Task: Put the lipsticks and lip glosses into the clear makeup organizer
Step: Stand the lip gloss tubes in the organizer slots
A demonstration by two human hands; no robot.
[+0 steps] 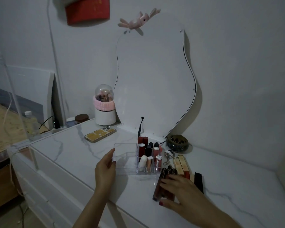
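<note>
1. The marble-patterned bench (72, 153) carries everything, and a wavy-edged mirror (155, 83) leans on the wall behind it.
2. The clear makeup organizer (130, 155) sits mid-bench. Its right-hand slots already hold upright lipsticks and glosses, while its wide left tray looks bare. It looks like rigid, slick acrylic, light enough to skid if nudged.
3. The left hand (105, 168) steadies the organizer's left wall, thumb up along the rim and fingers curled at the edge (a light bracing grip, not a lift).
4. The right hand (179, 191) lies over a cluster of dark lip gloss tubes (163, 181) just right of the organizer, fingers curling over them; whether the grip has closed I cannot tell.
5. Two gold tubes (179, 163) and a black lipstick (199, 181) lie loose beside them. All are small, hard and smooth, so pinching one mid-barrel seems safest.
</note>
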